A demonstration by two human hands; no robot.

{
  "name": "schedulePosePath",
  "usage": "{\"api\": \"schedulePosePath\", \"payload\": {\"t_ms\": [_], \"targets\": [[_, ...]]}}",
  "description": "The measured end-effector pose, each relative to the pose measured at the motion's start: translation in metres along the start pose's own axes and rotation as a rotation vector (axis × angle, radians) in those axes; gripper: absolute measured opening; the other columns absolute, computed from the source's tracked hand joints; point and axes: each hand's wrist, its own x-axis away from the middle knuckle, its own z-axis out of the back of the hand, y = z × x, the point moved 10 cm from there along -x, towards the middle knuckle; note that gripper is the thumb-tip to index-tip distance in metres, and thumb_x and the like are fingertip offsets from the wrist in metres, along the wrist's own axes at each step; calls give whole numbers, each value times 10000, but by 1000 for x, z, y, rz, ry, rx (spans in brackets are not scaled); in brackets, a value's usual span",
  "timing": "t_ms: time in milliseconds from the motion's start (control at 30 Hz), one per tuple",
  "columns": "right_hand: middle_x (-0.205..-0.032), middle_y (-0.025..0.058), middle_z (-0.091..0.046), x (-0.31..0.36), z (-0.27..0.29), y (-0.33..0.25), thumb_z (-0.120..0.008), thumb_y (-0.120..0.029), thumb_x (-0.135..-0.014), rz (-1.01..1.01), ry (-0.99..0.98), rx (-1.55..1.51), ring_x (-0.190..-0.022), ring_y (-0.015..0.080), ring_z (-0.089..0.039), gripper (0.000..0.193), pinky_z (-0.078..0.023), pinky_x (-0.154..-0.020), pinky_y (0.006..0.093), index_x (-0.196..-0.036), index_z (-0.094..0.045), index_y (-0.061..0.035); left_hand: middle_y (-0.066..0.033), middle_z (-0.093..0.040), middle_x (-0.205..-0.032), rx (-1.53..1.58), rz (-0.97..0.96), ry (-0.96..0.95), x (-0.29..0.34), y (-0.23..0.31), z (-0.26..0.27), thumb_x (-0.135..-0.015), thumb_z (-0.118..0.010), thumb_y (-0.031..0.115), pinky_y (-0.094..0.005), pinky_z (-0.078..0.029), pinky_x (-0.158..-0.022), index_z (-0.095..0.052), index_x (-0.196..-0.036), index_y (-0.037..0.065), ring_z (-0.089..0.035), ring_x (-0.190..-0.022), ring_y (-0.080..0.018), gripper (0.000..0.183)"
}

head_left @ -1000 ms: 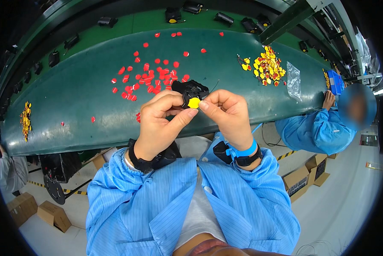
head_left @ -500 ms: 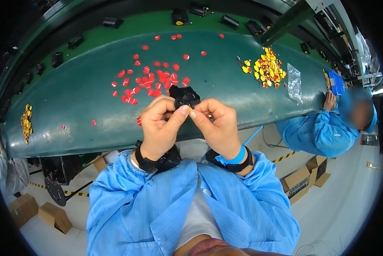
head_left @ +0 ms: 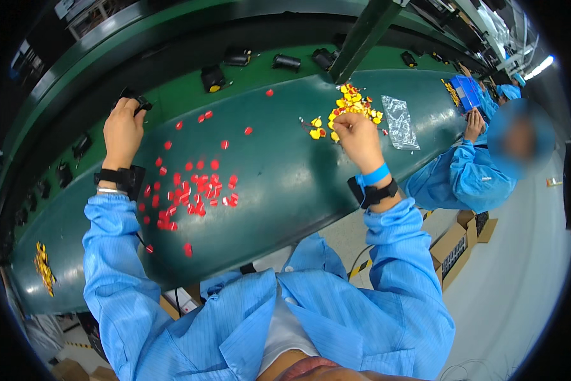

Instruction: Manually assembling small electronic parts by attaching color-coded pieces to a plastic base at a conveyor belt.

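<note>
At the far left my left hand (head_left: 123, 130) reaches over the green belt, its fingers closed on a dark black part (head_left: 137, 100). The hand covers much of that part. My right hand (head_left: 361, 143) is over the near side of a pile of small yellow and red pieces (head_left: 355, 98). Its thumb and fingertips are pinched together; whether a piece is between them is too small to tell. Many small red pieces with white marks (head_left: 199, 190) lie scattered on the dark green table (head_left: 285, 171), between my two arms.
Black cylindrical parts (head_left: 286, 61) stand spaced along the green belt (head_left: 260, 79) behind the table. A clear plastic bag (head_left: 400, 124) lies right of the pile. More yellow pieces (head_left: 44, 270) lie far left. A green post (head_left: 365, 41) rises behind. A co-worker (head_left: 463, 171) sits right, near a blue bin (head_left: 465, 93).
My hands have parted from the black part they both held. The left has carried a black part to the belt at upper left; the right has gone to the yellow pile. The view has turned.
</note>
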Motion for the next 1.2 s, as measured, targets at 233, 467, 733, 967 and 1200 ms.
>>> {"api": "schedulePosePath", "payload": {"t_ms": [233,467,733,967,1200], "targets": [[-989,152,-611,-78,-1,61,-652,-167,-758,-105,-41,433,-916,341,-610,194,-490,-792,440,-936,-695,-101,-77,-604,-985,-238,14,-350,-46,-31,-103,-743,-651,42,-398,-505,-772,-628,-945,50,-586,-941,-286,204],[-936,160,-603,-108,-48,58,-712,-130,-682,110,-335,493,-937,358,-586,147,-482,-800,443,-779,-623,-63,-116,-581,-1190,-81,60,-156,-39,-22,-61,-736,-675,66,-388,-471,-889,-641,-1030,67,-558,-1047,-312,296],[-814,89,-656,-65,-17,-22,-647,-48,-823,46,-135,-627,-710,166,-630,106,-493,-619,283,-894,-577,-10,-73,-665,-887,919,283,-410,30,72,-22,-846,-621,51,-244,-498,-682,-641,-972,-25,-606,-747,-110,148],[-842,52,-646,38,-57,-139,-614,-57,-876,-32,-507,-1278,-723,104,-599,93,-472,-637,232,-952,-580,-16,-92,-674,-884,1598,539,-594,89,172,4,-869,-630,71,-234,-529,-644,-638,-1006,-37,-628,-720,-105,174],[-853,33,-640,95,-55,-177,-618,-53,-879,-15,-572,-1165,-730,61,-567,99,-451,-632,197,-961,-590,-6,-94,-669,-836,1734,589,-475,127,173,19,-867,-641,97,-220,-509,-566,-636,-953,-32,-612,-618,-103,156]]}}
